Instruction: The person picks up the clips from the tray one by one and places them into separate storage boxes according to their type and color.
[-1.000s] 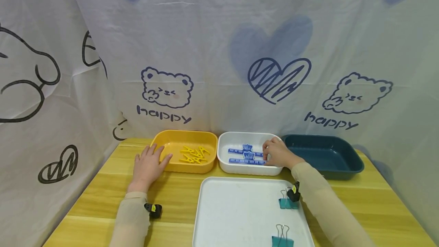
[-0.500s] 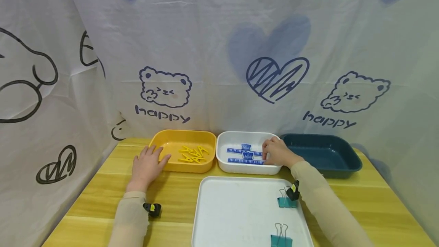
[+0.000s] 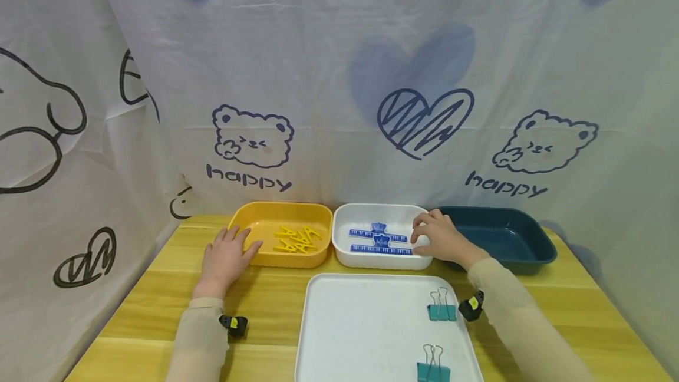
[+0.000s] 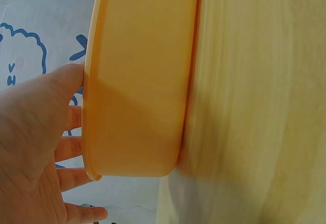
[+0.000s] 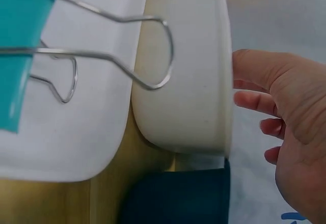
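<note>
In the head view my left hand (image 3: 224, 261) rests on the left rim of a yellow bin (image 3: 258, 230). Small yellow clothespins (image 3: 297, 239) lie inside that bin. The left wrist view has the thumb at the rim and the fingers spread beyond it. My right hand (image 3: 444, 239) hovers over the right end of a white bin (image 3: 379, 261), fingers loosely bent and apart from its contents. Two blue-and-white rulers with crown-like tops lie in it, a rear ruler (image 3: 361, 233) and a front ruler (image 3: 371, 249). Nothing shows between the right fingers in the right wrist view.
A dark teal bin (image 3: 509, 234) stands right of the white one, partly behind my right hand. In front lies a white tray (image 3: 366, 323) bearing a teal binder clip (image 3: 441, 312) and a nearer binder clip (image 3: 432, 372). A printed curtain (image 3: 329, 75) hangs behind.
My right hand has drawn back to the right from the rulers, uncovering their right ends, and its forearm no longer covers the tray's corner. My left hand stays on the yellow bin.
</note>
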`<state>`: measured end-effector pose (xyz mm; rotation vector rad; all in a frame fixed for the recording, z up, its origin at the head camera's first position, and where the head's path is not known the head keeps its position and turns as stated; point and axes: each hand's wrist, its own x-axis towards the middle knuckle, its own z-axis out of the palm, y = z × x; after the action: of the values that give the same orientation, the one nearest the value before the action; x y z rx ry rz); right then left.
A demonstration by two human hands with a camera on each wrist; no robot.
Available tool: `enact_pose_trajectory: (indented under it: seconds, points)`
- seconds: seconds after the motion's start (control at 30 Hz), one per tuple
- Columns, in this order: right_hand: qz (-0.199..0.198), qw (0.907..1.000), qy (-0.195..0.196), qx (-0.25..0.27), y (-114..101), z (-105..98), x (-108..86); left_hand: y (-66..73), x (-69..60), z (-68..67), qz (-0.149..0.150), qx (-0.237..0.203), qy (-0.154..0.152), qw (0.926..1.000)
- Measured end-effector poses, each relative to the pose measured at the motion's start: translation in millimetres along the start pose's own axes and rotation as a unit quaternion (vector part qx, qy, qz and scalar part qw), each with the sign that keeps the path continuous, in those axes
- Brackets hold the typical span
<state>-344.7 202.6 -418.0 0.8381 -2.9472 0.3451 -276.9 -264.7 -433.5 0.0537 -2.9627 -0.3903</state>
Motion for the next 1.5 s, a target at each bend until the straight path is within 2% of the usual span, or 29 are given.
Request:
enact_pose_trajectory:
  seconds: [0.13, 0.37, 0.67, 0.8, 1.1, 1.27, 1.5]
  points:
    - [0.0, 0.9999, 0.01, 0.005, -1, -4, -6.8, -0.5, -1.1, 0.0, 0.0, -0.002, 0.002, 1.0]
    - [-0.021, 0.9992, 0.034, 0.001, -2, -11, -20.4, -0.9, -2.3, -0.5, 0.0, -0.006, 0.001, 1.0]
    - [-0.019, 0.9972, 0.071, 0.015, -5, -16, -41.2, -0.5, -2.0, -2.6, -0.001, -0.009, 0.002, 1.0]
    - [-0.023, 0.9945, 0.1, 0.021, -2, -14, -49.4, -0.6, -1.9, -1.9, 0.001, -0.009, 0.004, 1.0]
    - [-0.022, 0.9856, 0.152, 0.07, 7, -6, -76.6, -2.8, -2.5, 0.3, 0.002, -0.009, 0.006, 0.9999]
    - [-0.041, 0.9779, 0.191, 0.073, 13, 2, -93.9, -1.1, -2.8, 1.2, 0.001, -0.007, 0.008, 0.9999]
    - [-0.031, 0.9753, 0.204, 0.079, 18, 9, -112.6, 0.1, -3.1, 0.9, -0.002, -0.003, 0.01, 0.9999]
